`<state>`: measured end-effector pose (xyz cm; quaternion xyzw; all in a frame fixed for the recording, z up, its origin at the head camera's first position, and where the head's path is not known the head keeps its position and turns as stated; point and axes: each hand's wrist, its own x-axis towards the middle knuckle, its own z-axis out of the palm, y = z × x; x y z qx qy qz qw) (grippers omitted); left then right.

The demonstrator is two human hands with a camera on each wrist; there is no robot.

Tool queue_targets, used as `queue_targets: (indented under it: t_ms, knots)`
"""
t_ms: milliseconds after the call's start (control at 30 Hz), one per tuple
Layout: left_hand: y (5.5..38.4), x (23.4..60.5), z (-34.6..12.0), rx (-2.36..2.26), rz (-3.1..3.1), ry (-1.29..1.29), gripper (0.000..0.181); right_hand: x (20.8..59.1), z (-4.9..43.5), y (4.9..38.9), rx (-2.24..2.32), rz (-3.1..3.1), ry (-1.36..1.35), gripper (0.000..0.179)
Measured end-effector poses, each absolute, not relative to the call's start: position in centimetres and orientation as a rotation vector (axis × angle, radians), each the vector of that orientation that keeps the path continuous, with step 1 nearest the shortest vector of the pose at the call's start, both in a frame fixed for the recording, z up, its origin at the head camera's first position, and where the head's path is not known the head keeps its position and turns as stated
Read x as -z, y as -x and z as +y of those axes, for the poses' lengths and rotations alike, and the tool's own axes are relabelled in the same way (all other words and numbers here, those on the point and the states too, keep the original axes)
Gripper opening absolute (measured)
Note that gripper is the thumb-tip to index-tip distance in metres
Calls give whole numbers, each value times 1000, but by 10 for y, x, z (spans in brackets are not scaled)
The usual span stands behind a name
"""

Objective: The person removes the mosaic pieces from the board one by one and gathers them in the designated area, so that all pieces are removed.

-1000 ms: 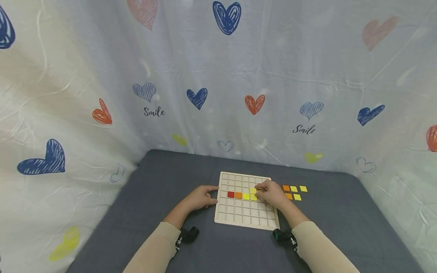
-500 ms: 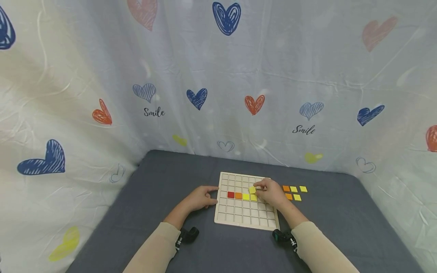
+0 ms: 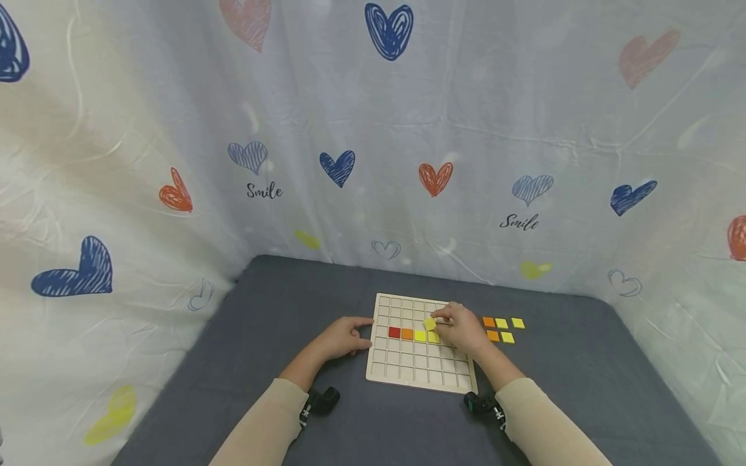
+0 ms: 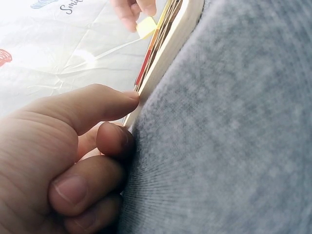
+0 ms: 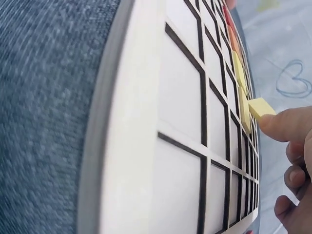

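Grey cloth [image 3: 408, 424] spreads before the wooden grid board [image 3: 420, 375] on my feed. I see the left hand [image 3: 337, 338] touching its left edge, thumb and index apart; the right hand [image 3: 464, 330] pinches a yellow tile [image 3: 429, 323] over the board. Behind hangs a heart-printed curtain [image 3: 373, 110].

Both forearms are covered in plain beige: the left sleeve [image 3: 262, 421] and the right sleeve [image 3: 550, 421] are matched in colour, and each is ended by a simple cuff near the wrist. Beyond the cuffs, the left hand [image 3: 340, 338] and the right hand [image 3: 463, 331] are bare; short nails are shown on the left. At each wrist a small black camera is worn, the left camera [image 3: 326, 401] being rounded at its end, the right camera [image 3: 481, 403] being marked by a greenish patch [image 3: 469, 402]. Pale details are seen on the dark left strap [image 3: 304, 416] and right strap [image 3: 502, 416].
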<state>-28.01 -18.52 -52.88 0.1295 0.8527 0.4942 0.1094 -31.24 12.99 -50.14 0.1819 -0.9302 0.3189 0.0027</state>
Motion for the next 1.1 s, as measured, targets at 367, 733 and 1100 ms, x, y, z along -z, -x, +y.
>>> queue_targets:
  t_ms: [367,733,1100]
  knots:
    - [280,528,-186,-1440,2509,-372,59,501,128,312,-804,-2897,-607,26]
    - [282,528,-187,-1446,2508,-358,58,497,121,309,-522,-2788,-798,27]
    - [280,528,-186,-1438,2508,-365,58,488,137,307,-928,-2793,-667,31]
